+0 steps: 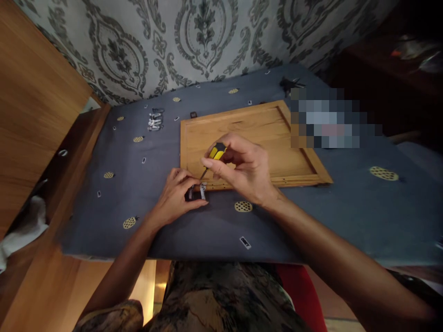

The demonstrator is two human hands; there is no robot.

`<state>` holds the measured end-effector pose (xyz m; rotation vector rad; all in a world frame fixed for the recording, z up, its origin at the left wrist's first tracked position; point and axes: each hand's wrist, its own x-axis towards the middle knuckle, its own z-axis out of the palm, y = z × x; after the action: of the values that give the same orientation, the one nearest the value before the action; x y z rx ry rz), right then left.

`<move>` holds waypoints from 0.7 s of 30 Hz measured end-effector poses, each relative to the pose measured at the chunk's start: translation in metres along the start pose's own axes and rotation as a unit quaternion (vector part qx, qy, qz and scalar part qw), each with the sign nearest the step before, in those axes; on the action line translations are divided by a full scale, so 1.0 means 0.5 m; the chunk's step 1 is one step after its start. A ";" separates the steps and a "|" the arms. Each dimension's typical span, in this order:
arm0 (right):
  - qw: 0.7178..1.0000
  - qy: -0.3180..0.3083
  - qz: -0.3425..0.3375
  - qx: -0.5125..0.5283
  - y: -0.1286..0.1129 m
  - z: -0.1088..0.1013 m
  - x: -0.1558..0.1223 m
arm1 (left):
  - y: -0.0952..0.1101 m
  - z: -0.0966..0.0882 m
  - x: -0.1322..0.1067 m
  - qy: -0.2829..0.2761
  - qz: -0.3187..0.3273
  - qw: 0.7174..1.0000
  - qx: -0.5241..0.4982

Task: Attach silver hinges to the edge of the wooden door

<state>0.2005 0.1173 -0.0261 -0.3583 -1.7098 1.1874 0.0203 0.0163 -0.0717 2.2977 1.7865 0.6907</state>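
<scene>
A framed wooden panel (pixel 242 138), like a cabinet door, lies flat on the cloth-covered table. In my right hand (pixel 247 168) is a short screwdriver (pixel 217 151) with a yellow and black handle, its shaft slanting down to the left. The screwdriver's tip meets a metal hinge (pixel 202 190) at the panel's near left corner; exactly where it seats is too small to tell. Fingers and thumb of my left hand (pixel 178 196) curl around that hinge and steady it against the panel's edge.
Several metal hinges (pixel 155 120) lie in a cluster at the back left of the table (pixel 166 240). A small dark item (pixel 193 115) sits behind the panel, and a black tool (pixel 290 85) lies at the back right. Wooden furniture (pixel 44 92) borders the left side.
</scene>
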 end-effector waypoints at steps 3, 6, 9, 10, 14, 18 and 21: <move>1.000 0.014 0.006 0.003 -0.001 -0.004 0.001 | 0.001 -0.002 0.000 -0.006 -0.001 1.000 -0.004; 1.000 0.000 0.010 0.000 0.005 -0.007 0.001 | 0.000 -0.001 0.000 0.000 0.002 1.000 -0.007; 0.999 -0.025 0.023 0.004 0.011 -0.004 -0.001 | -0.001 0.001 0.000 0.003 0.000 1.000 -0.007; 0.999 -0.029 0.027 0.006 0.012 -0.002 -0.001 | -0.001 0.001 0.000 0.003 0.001 1.000 -0.006; 0.999 -0.029 0.032 0.009 0.013 0.002 -0.002 | 0.001 0.001 0.000 -0.002 -0.003 1.000 -0.002; 0.999 -0.034 0.036 0.013 0.016 0.002 -0.002 | 0.001 0.001 0.001 -0.002 -0.005 1.000 0.003; 0.999 -0.033 0.041 0.010 0.017 0.001 -0.002 | 0.001 0.001 0.000 0.003 0.000 1.000 0.004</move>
<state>0.1979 0.1204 -0.0337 -0.3828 -1.7527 1.2878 0.0212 0.0164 -0.0720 2.3018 1.7948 0.6917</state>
